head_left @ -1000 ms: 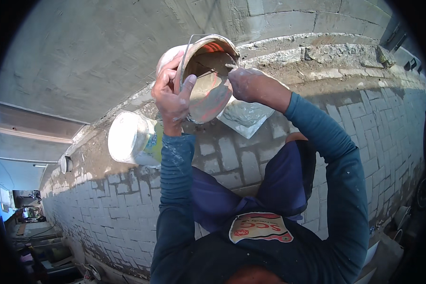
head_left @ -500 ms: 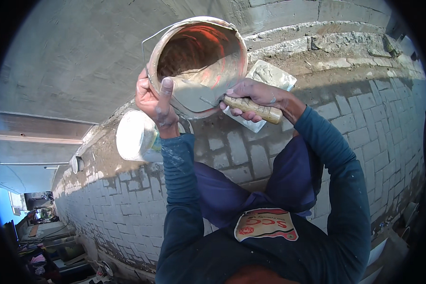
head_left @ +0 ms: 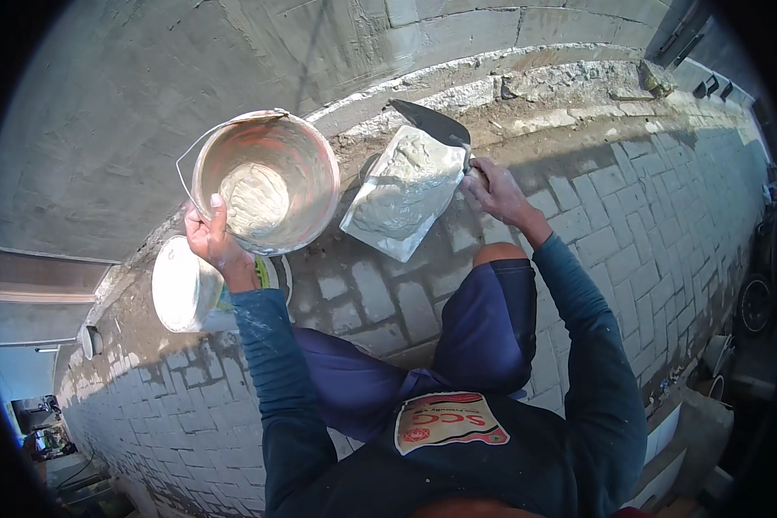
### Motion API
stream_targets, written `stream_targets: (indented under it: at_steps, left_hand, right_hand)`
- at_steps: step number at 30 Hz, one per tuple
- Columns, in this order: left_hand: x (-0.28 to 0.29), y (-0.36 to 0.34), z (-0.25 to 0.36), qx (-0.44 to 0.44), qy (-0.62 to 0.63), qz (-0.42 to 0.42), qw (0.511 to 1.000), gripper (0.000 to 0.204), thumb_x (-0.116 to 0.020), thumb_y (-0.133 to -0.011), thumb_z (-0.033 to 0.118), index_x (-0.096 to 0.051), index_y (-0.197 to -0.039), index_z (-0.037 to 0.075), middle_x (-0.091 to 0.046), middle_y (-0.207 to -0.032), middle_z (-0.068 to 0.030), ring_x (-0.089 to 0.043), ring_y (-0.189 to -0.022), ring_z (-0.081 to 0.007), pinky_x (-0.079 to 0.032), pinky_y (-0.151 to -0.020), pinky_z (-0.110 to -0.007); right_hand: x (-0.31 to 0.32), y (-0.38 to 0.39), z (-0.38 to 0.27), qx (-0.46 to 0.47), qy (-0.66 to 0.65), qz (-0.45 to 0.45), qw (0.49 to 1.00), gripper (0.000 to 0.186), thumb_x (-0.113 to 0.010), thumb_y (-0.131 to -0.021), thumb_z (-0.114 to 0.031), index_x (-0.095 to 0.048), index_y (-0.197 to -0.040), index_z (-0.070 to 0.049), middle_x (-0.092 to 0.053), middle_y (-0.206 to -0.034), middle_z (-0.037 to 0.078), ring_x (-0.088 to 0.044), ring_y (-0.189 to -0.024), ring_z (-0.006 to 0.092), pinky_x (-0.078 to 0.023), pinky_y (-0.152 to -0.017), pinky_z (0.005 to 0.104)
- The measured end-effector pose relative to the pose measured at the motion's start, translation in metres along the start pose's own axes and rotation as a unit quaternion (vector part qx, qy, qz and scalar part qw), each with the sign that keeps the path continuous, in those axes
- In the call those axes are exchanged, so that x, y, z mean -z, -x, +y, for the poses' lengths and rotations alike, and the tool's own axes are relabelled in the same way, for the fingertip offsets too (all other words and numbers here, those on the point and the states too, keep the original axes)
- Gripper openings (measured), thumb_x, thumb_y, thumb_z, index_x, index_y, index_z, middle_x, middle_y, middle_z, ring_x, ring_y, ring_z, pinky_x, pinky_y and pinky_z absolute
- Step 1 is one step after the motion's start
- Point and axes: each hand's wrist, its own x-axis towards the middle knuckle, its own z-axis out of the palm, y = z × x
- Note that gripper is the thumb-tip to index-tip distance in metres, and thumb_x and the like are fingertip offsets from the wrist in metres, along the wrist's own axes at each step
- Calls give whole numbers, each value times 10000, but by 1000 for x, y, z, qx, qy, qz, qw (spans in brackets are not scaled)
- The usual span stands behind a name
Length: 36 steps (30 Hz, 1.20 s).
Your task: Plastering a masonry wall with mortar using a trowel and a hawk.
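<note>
My left hand [head_left: 218,244] grips the near left rim of a mortar-smeared bucket [head_left: 315,186], its thumb over the edge. Wet grey mortar [head_left: 255,200] lies at the bucket's bottom, and a thin wire handle hangs at its left side. To the right, a white rectangular board [head_left: 401,249] carries a spread heap of mortar [head_left: 410,186]. Beside the board's right edge, my right hand [head_left: 498,197] is closed round a trowel, whose handle is mostly hidden. The dark trowel blade [head_left: 436,126] reaches over the board's far corner.
A white bucket [head_left: 181,285] lies behind my left forearm. Beyond the buckets rises a grey plastered wall [head_left: 129,121] with a rough ledge [head_left: 544,85] at its foot. Block paving [head_left: 613,233] stretches around my legs. A wheel [head_left: 754,304] stands far right.
The trowel has come out of the bucket and moved right, to the mortar board. The bucket has tipped more upright, showing mortar at its bottom. My left hand keeps its hold.
</note>
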Motion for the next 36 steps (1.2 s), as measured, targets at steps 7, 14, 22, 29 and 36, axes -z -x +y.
stream_targets:
  at_steps: [7, 14, 22, 29, 36]
  left_hand:
    - [-18, 2, -12, -4, -9, -27, 1000, 319, -700, -860, 15, -599, -1149, -72, -669, -1109, -164, -650, -978, -191, -504, -912, -327]
    - [-35, 1, -8, -47, -17, -74, 996, 384, -731, -821, 57, -573, -1137, -94, -627, -1224, -207, -620, -1080, -205, -451, -998, -346]
    - [-60, 14, -2, -123, -93, -173, 973, 262, -792, -806, 76, -647, -994, -35, -622, -1263, -194, -608, -1115, -212, -451, -997, -367]
    - [-57, 20, 58, -199, -164, -209, 943, 309, -855, -757, 176, -605, -808, 0, -652, -1197, -231, -597, -1175, -305, -429, -1027, -431]
    - [-49, 11, 85, -117, 18, -231, 966, 418, -842, -755, 246, -615, -1007, 1, -580, -1183, -169, -593, -1116, -292, -472, -996, -440]
  right_hand:
    - [-41, 17, 61, -40, 110, -51, 992, 293, -577, -935, -217, -523, -1093, 23, -638, -922, 265, -608, -874, 458, -469, -777, 535]
    - [23, -15, -34, 1, 33, -94, 995, 305, -554, -958, -218, -541, -1114, 45, -635, -937, 268, -605, -886, 457, -471, -786, 515]
    - [-19, -86, -152, 94, 183, -160, 965, 204, -529, -934, -161, -594, -961, 30, -618, -922, 242, -634, -889, 398, -521, -762, 492]
    - [-10, -114, -169, 109, 107, -441, 885, 259, -481, -983, -221, -561, -915, 15, -598, -755, 138, -636, -591, 248, -546, -518, 378]
    - [-25, -57, -190, -224, -472, -439, 730, 323, -457, -1017, -281, -567, -1001, 22, -537, -702, 33, -532, -486, 90, -468, -369, 246]
